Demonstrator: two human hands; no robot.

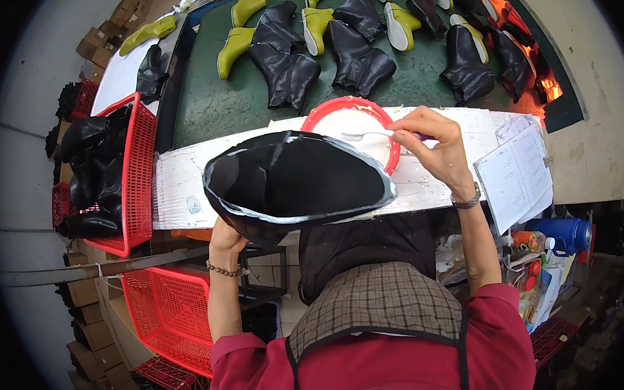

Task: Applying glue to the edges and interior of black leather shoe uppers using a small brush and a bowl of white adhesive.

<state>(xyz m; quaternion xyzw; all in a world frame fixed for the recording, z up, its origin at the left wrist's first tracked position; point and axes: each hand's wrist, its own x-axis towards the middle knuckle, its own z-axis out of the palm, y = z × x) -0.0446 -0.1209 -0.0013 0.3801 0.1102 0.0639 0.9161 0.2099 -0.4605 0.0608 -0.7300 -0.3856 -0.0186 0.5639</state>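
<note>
My left hand [225, 240] is closed on a black leather boot upper [311, 170] and holds it up over the front of the white bench. The upper's open bottom faces up, and a wet white coating [313, 216] lines its edge. My right hand [433, 146] pinches a small, white-coated brush [362, 135]. The brush reaches over a red bowl [395, 155] of white paste [340, 121], just beyond the upper. The upper covers part of the bowl and the fingertips of my left hand.
Black uppers [288, 73] and yellow-green shoe forms with pale soles [234, 52] stand on the green surface [208, 94] behind. A red crate [138, 176] of black boots stands left, above another red crate [166, 308]. Paper sheets [512, 177] and a blue jug [564, 235] are right.
</note>
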